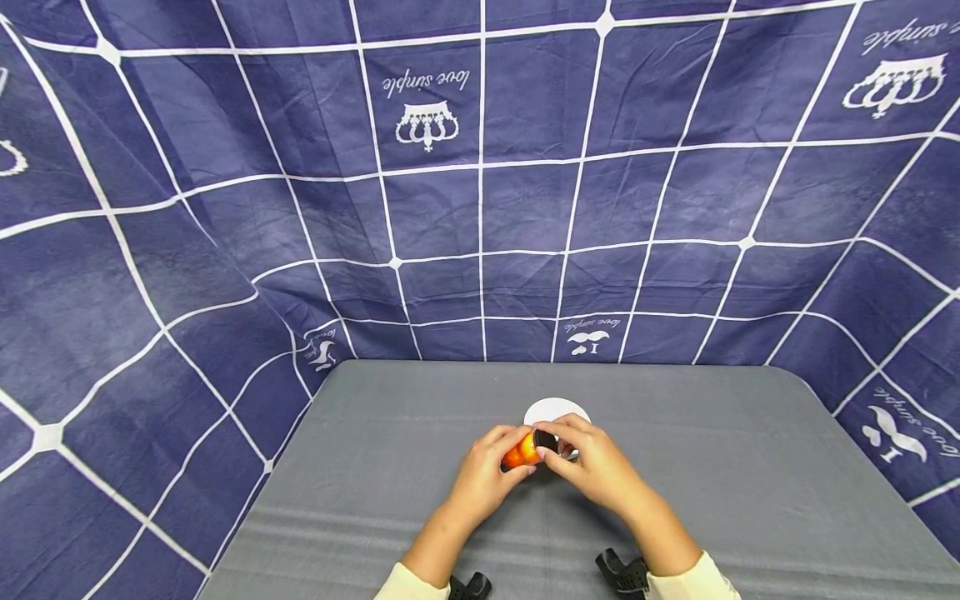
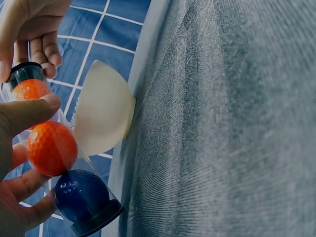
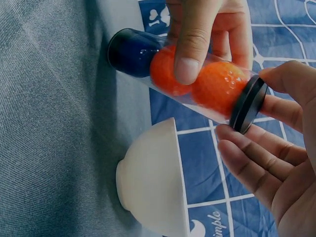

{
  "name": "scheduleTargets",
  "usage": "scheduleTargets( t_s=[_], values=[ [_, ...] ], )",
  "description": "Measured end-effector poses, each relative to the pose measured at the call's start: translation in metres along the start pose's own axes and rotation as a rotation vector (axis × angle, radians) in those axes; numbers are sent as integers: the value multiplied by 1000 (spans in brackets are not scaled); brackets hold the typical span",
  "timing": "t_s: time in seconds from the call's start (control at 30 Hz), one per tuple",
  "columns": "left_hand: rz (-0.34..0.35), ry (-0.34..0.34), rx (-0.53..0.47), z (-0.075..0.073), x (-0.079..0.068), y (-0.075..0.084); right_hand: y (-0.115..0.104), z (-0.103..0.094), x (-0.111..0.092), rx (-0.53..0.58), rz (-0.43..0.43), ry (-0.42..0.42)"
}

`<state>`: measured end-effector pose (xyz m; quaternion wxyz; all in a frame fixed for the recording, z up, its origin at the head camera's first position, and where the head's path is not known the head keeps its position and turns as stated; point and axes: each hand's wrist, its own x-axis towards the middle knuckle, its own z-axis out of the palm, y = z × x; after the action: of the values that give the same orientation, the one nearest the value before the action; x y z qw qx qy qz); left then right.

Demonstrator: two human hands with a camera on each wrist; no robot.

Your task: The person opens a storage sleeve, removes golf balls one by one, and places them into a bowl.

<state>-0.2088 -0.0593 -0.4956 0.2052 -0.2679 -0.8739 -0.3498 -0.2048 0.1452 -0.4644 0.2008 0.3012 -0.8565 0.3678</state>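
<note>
1. Cream sleeves (image 1: 693,581) and black wrist mounts (image 1: 621,575) sit nearest my head camera, along the bottom of its frame.
2. Past them, just right of centre and low in the frame, I have the left hand (image 1: 480,479) curled round the side of a clear tube (image 1: 523,450), thumb on one side, fingers on the other.
3. At the tube's right end, the right hand (image 1: 600,467) pinches a black cap (image 3: 248,104) between thumb and fingers. Any work on that cap, I judge, turns on this: the long axis slants up to the right in the head frame, out of the left grip into the right fingertips, so the right hand is nearer the cap.
4. Head-on I get only orange inside. The left wrist view adds two orange balls (image 2: 52,148), a dark blue ball (image 2: 81,195) and a dark end piece (image 2: 101,218) at lower left.
5. Beyond the tube stands a white bowl (image 3: 150,177), partly hidden from the head camera; the right wrist view gives its profile, lower centre, on the grey table (image 1: 360,467).
6. Farthest off, blue gridded cloth (image 1: 431,292) fills the upper frame.
</note>
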Motion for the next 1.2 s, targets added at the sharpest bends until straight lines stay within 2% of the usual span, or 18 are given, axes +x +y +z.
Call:
scheduleTargets(
  t_s=[0.17, 0.43, 0.8, 1.2],
  values=[
    [11, -30, -16, -3, 0, -1, -3, 0, 0, 4, 1, -10],
    [-9, -66, -16, -4, 1, -1, -2, -2, -1, 5, 2, -37],
    [7, -88, -26, -6, 2, -3, 2, -2, -1, 60, -34, -20],
    [6, -95, -31, -5, 1, -2, 3, -3, 0, 83, 4, -33]
  ],
)
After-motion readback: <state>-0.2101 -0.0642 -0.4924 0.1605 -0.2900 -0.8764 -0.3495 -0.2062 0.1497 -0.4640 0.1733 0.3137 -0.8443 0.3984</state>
